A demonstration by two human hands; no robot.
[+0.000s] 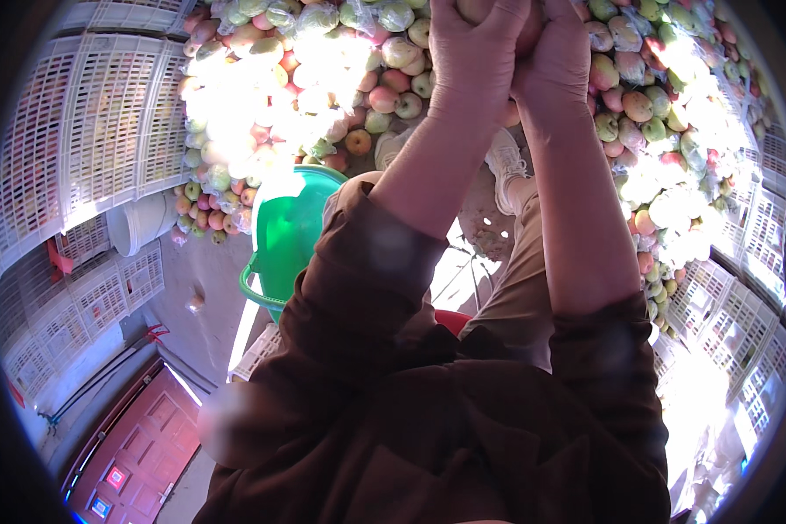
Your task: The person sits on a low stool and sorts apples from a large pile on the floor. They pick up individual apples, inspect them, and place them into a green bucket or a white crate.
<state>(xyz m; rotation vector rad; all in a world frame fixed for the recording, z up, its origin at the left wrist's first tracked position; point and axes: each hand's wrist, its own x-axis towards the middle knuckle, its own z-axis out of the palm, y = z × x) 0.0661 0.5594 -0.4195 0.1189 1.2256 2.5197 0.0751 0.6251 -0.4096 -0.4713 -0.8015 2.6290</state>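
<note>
Both arms reach to the top edge of the head view. My left hand [478, 49] and my right hand [553, 59] come close together around a reddish apple [529, 29], which the picture's edge partly cuts off. Fingertips of each hand lie out of sight. Beneath and around the hands spreads a large heap of apples [384, 99], red, green and yellow, some wrapped in clear plastic film. To the left of my legs stands a green plastic bucket [288, 223] with its handle at the near side.
White plastic crates [101, 124] filled with apples are stacked at the left, beside a white bucket [134, 226]. More crates [724, 314] stand at the right. A reddish panelled door [150, 445] shows at lower left. My shoes [507, 167] touch the heap's near edge.
</note>
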